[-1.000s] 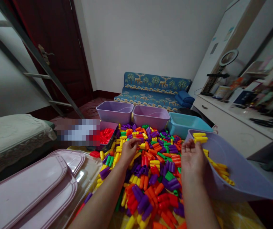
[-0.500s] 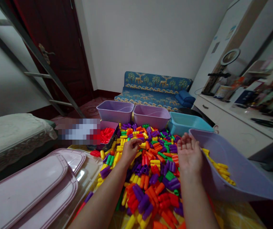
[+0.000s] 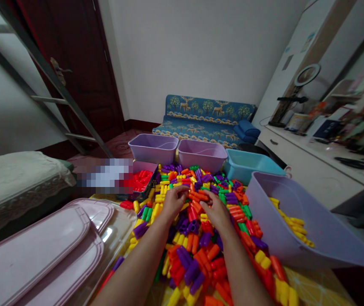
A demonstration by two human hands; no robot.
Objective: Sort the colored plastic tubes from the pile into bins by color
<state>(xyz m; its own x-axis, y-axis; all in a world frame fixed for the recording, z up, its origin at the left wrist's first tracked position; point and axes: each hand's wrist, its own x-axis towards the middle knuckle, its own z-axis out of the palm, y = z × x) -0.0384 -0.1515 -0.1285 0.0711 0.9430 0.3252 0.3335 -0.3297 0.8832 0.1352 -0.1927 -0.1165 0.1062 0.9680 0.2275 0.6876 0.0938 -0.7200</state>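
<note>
Colourful plastic pieces (image 3: 193,227) in red, orange, yellow, green and purple lie heaped on the table. My left hand (image 3: 174,204) is over the middle of the heap, its fingers curled together; what they pinch, if anything, is too small to tell. Just to its right, my right hand (image 3: 215,210) reaches in with thumb and fingers closing at some orange pieces (image 3: 198,196). Yellow pieces (image 3: 296,227) lie inside the large lilac bin (image 3: 264,212) on the right. A dark-sided box (image 3: 146,167) at the left holds red pieces (image 3: 141,180).
Behind the heap stand a purple bin (image 3: 153,143), a pink-purple bin (image 3: 202,148) and a turquoise bin (image 3: 253,163). Pale pink lids (image 3: 38,250) lie at the left on a clear one. Beyond are a blue patterned sofa (image 3: 201,117) and a white desk (image 3: 309,163).
My right hand has moved left from beside the lilac bin, palm no longer up, to the orange pieces near my left hand. My left hand has barely moved.
</note>
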